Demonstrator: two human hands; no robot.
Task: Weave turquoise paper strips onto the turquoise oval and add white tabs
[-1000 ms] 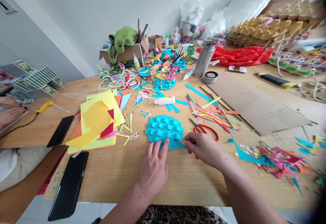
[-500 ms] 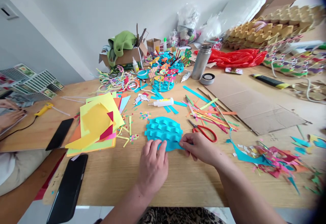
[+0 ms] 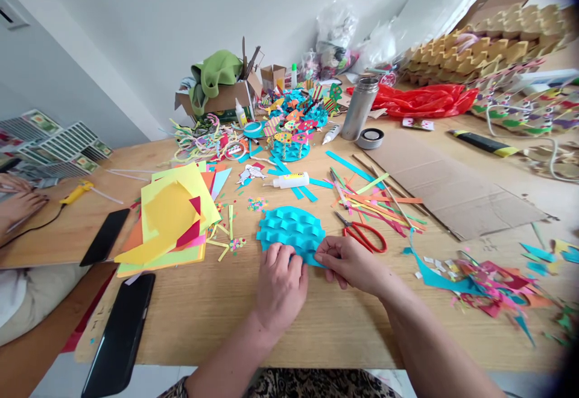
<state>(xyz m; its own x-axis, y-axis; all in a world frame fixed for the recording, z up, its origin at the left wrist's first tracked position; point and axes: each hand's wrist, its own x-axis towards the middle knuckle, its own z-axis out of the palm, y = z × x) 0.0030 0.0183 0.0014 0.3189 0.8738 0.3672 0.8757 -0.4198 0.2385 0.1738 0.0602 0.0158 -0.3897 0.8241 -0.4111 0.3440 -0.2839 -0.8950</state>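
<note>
A blue paper oval (image 3: pixel 292 227) lies on the table before me, with rows of raised, wavy blue paper strips across it. My left hand (image 3: pixel 282 283) is on its near edge, fingers bent and close together, fingertips pressed on the strips; the thumb is hidden. At the near right edge, my right hand (image 3: pixel 351 263) pinches the paper between thumb and forefinger. Red-handled scissors (image 3: pixel 368 236) lie just beyond my right hand. Farther off, a white glue bottle (image 3: pixel 289 181) rests on its side across loose blue strips (image 3: pixel 312 195).
To the left are stacked coloured papers (image 3: pixel 169 211), two dark phones (image 3: pixel 118 331) and a yellow glue gun (image 3: pixel 78 192) near another person's hand (image 3: pixel 22 199). A metal flask (image 3: pixel 360 108), cardboard sheet (image 3: pixel 452 184), box cutter (image 3: pixel 484 143) and paper scraps (image 3: pixel 493 286) occupy the right.
My left hand has slid slightly right along the near edge, its fingers drawn closer together. The right hand keeps its pinch, having shifted slightly left at the fingertips.
</note>
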